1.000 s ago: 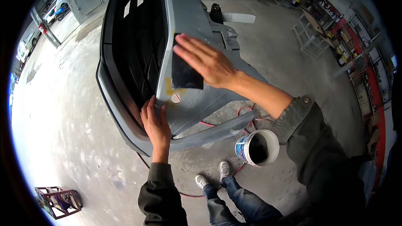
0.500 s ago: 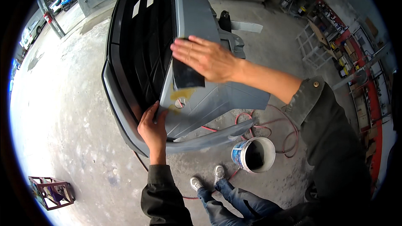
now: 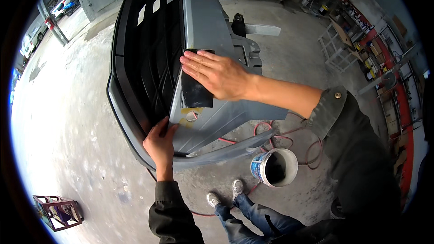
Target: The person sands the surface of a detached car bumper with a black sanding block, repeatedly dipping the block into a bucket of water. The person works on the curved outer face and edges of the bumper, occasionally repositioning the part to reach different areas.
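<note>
A grey car bumper [image 3: 218, 122] with a black grille [image 3: 151, 58] stands before me. My right hand [image 3: 217, 73] lies flat, fingers stretched together, over a black sheet of sandpaper [image 3: 197, 94], pressing it against the bumper's grey face. The sheet sticks out below and above the fingers; the thumb is hidden. Just under the sheet, a yellowish patch [image 3: 184, 122] surrounds a round hole [image 3: 192, 116]. Lower down, my left hand [image 3: 159, 141] grips the bumper's inner edge beside the grille, thumb on the grey side and fingertips partly hidden.
A white bucket [image 3: 289, 165] with dark contents stands on the concrete floor by my feet. Red hose [image 3: 312, 147] coils behind it. At the lower left is a small metal-framed stand [image 3: 58, 212]. A wooden trestle [image 3: 337, 47] and cluttered shelves [image 3: 377, 58] line the right.
My right hand and the sandpaper have slid slightly down the bumper's face. My left hand keeps its hold on the edge; the view has shifted a little.
</note>
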### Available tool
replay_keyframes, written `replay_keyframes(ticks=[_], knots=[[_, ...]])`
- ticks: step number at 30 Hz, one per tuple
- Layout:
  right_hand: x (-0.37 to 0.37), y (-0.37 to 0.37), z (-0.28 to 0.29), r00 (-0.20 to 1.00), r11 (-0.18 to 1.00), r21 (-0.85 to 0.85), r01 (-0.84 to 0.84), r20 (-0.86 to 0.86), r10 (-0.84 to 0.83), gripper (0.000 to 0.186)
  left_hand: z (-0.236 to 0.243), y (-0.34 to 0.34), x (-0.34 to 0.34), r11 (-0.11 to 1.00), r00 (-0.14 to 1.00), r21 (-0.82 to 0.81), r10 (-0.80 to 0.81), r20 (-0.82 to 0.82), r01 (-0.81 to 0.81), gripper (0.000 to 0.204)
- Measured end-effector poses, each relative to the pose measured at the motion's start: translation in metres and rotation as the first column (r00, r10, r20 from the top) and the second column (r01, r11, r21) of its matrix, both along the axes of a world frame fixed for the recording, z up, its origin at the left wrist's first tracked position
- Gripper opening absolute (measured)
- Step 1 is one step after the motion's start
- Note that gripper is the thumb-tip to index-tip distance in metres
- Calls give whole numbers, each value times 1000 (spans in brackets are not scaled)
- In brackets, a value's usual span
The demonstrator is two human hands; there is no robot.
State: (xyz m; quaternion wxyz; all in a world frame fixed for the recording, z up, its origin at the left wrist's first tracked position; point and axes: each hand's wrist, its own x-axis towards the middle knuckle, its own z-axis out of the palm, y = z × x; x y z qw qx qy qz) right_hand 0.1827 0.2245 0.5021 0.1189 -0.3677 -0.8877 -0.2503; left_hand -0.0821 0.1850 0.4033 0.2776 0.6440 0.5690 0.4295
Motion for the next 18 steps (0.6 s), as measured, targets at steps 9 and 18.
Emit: replay_keyframes(ticks=[9,18], knots=[[-15,-10,-18,989,997,43,68,-135,-62,51,-2,3,-3,1000,999,-12,-7,-43,6,37],[-11,21,-5,958,950,123,287,-51,-282,53,-7,5,-3,999,1000,-29,-17,3,17,37]])
